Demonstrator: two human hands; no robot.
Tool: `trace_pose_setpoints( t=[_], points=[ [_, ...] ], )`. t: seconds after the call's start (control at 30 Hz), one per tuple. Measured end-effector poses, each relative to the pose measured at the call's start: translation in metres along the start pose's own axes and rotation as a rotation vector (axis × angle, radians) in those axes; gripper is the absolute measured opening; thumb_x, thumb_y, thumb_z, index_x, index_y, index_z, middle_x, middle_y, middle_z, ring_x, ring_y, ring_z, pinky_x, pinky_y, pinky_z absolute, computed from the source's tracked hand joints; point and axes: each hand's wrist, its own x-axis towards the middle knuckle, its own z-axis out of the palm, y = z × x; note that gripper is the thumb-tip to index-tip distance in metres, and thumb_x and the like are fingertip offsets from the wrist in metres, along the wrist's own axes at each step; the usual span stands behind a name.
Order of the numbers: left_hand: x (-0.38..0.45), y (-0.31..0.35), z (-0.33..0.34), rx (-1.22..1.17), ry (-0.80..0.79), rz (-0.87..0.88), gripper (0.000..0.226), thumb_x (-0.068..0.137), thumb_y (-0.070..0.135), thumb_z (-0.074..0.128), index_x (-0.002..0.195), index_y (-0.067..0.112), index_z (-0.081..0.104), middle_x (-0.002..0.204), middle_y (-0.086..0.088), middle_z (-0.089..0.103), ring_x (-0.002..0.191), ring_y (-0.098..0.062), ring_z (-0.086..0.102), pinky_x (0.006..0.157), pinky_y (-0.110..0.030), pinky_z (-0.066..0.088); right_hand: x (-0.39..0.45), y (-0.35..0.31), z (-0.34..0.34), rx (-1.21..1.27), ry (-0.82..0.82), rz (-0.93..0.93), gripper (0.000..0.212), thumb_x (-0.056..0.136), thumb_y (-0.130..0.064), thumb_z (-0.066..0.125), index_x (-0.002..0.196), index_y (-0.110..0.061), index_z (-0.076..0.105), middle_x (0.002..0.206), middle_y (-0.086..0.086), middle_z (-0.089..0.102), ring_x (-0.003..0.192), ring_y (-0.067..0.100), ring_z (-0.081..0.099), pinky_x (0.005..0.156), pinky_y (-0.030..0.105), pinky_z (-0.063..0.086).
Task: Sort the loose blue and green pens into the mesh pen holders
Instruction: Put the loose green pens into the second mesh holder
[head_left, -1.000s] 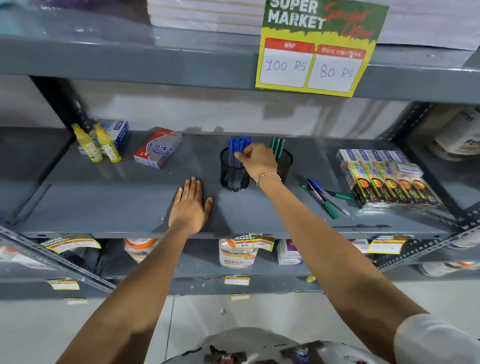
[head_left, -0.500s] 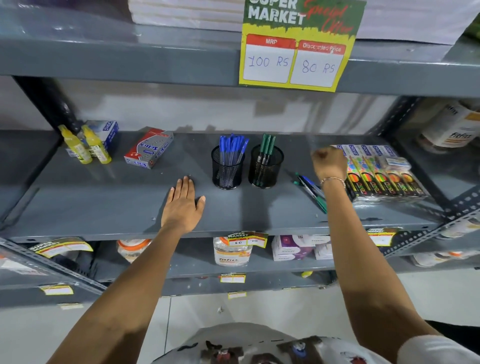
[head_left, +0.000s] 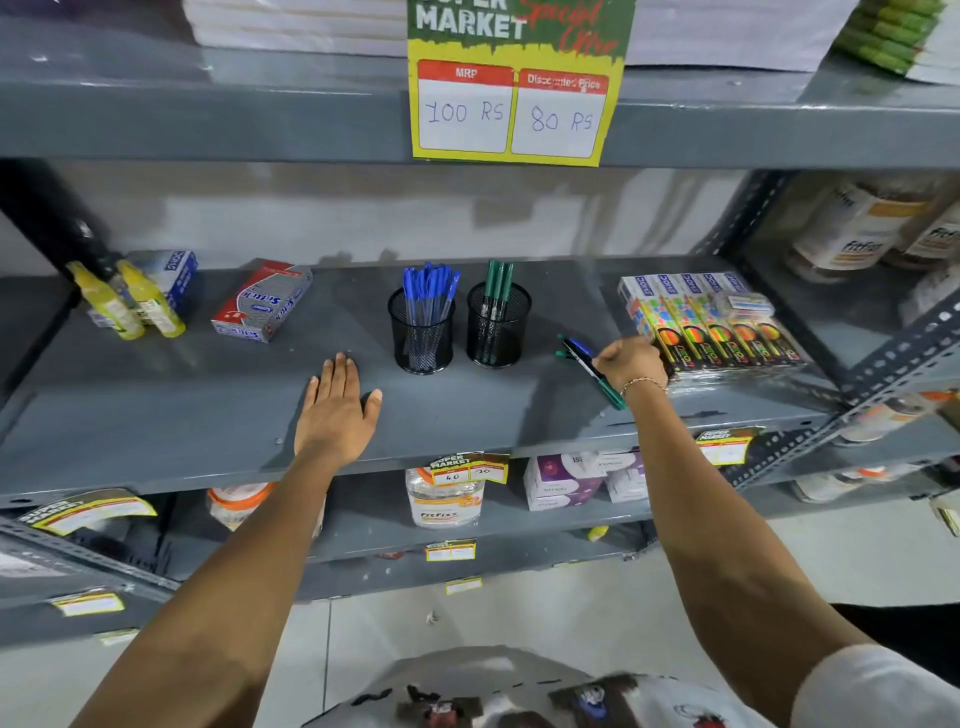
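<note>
Grabbing the loose pens (head_left: 589, 364) in a bunch could mix colours, so a green one might land in the left holder (head_left: 422, 332) with the blue pens, or one could roll off the near edge of the shelf (head_left: 156, 415). The right hand (head_left: 631, 361) is curled down onto them; whether it grips one I cannot tell. The left hand (head_left: 335, 410) lies flat and spread on the shelf, holding nothing. The right holder (head_left: 497, 325) takes green

Even, dim-ish overhead light, soft shadows under shelf (head_left: 208, 405), wide-angle bowing at edges, slight motion blur.
</note>
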Motion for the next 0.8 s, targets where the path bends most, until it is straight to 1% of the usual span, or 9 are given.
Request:
trace_pose_setpoints(
  t=[0.07, 0.2, 0.37, 0.47, 0.57, 0.6, 0.67, 0.77, 0.8],
  points=[
    [-0.001, 0.0, 0.0, -0.002, 0.002, -0.005, 0.068, 0.098, 0.045, 0.017, 0.15, 0.003, 0.004, 0.161, -0.013, 0.003, 0.148, -0.024, 0.002, 0.118, -0.036, -0.002, 0.0, 0.0, 0.0, -0.039, -0.026, -0.018, 0.016, 0.085, -0.024, 0.065, 0.095, -0.013, 0.072, 0.103, 0.014, 0.071, 0.094, 0.032, 0.066, 0.079, 0.034, 0.052],
    [-0.001, 0.001, 0.0, 0.017, -0.01, -0.006, 0.068, 0.098, 0.046, 0.015, 0.15, 0.003, 0.001, 0.161, -0.012, 0.002, 0.148, -0.023, 0.0, 0.119, -0.036, -0.002, 0.001, -0.003, 0.002, -0.118, 0.001, -0.015, 0.022, 0.089, -0.022, 0.055, 0.098, -0.006, 0.069, 0.101, 0.017, 0.069, 0.09, 0.035, 0.065, 0.071, 0.033, 0.049],
    [-0.001, 0.002, -0.001, 0.019, -0.016, -0.009, 0.068, 0.098, 0.046, 0.013, 0.15, 0.004, -0.001, 0.161, -0.011, 0.0, 0.148, -0.023, -0.002, 0.12, -0.037, -0.002, 0.007, -0.017, -0.007, -0.046, 0.073, -0.095, 0.021, 0.095, -0.02, 0.048, 0.104, -0.008, 0.063, 0.11, 0.017, 0.066, 0.101, 0.035, 0.062, 0.085, 0.041, 0.051],
    [-0.001, 0.001, -0.001, 0.018, -0.017, -0.01, 0.068, 0.098, 0.046, 0.013, 0.15, 0.004, -0.001, 0.161, -0.011, 0.0, 0.148, -0.023, -0.002, 0.12, -0.037, -0.002, 0.011, -0.044, -0.023, 0.2, 0.162, -0.146, 0.018, 0.091, -0.006, 0.044, 0.106, -0.01, 0.054, 0.107, 0.013, 0.063, 0.093, 0.027, 0.059, 0.076, 0.031, 0.045],
    [-0.001, 0.001, -0.001, 0.011, -0.014, -0.015, 0.068, 0.098, 0.046, 0.013, 0.15, 0.004, -0.001, 0.161, -0.011, 0.0, 0.148, -0.022, -0.002, 0.12, -0.037, -0.003, 0.005, -0.083, -0.04, 0.452, 0.224, -0.293, 0.02, 0.092, -0.001, 0.037, 0.107, -0.008, 0.048, 0.086, 0.006, 0.057, 0.065, 0.016, 0.052, 0.056, 0.008, 0.039],
    [0.0, 0.001, 0.0, 0.011, -0.012, -0.015, 0.068, 0.098, 0.046, 0.013, 0.15, 0.004, -0.001, 0.161, -0.011, 0.0, 0.148, -0.022, -0.002, 0.12, -0.037, -0.003, 0.001, -0.098, -0.042, 0.535, 0.232, -0.34, 0.018, 0.093, -0.001, 0.037, 0.107, -0.005, 0.047, 0.082, 0.001, 0.054, 0.064, 0.014, 0.051, 0.054, 0.005, 0.037],
    [0.0, 0.0, 0.0, 0.01, -0.005, -0.011, 0.068, 0.098, 0.046, 0.014, 0.15, 0.004, 0.0, 0.161, -0.011, 0.001, 0.148, -0.023, -0.002, 0.12, -0.037, -0.002, -0.009, -0.126, -0.038, 0.682, 0.186, -0.403, 0.013, 0.093, -0.001, 0.037, 0.1, -0.009, 0.044, 0.079, -0.006, 0.051, 0.072, 0.015, 0.051, 0.065, 0.012, 0.039],
    [0.001, 0.0, 0.001, 0.005, 0.006, -0.003, 0.07, 0.097, 0.048, 0.014, 0.15, 0.004, 0.002, 0.161, -0.011, 0.002, 0.148, -0.024, -0.001, 0.12, -0.037, -0.001, -0.032, -0.157, -0.012, 0.692, 0.081, -0.462, 0.016, 0.089, 0.001, 0.04, 0.091, -0.015, 0.043, 0.074, -0.006, 0.054, 0.066, 0.008, 0.052, 0.054, 0.002, 0.039],
    [0.0, -0.001, 0.001, 0.008, 0.008, 0.0, 0.07, 0.097, 0.048, 0.014, 0.15, 0.004, 0.002, 0.161, -0.011, 0.002, 0.148, -0.024, -0.001, 0.12, -0.037, -0.001, -0.039, -0.164, 0.0, 0.657, 0.052, -0.476, 0.018, 0.087, 0.002, 0.04, 0.09, -0.016, 0.045, 0.074, -0.004, 0.056, 0.067, 0.009, 0.053, 0.054, 0.003, 0.039]
  ],
)
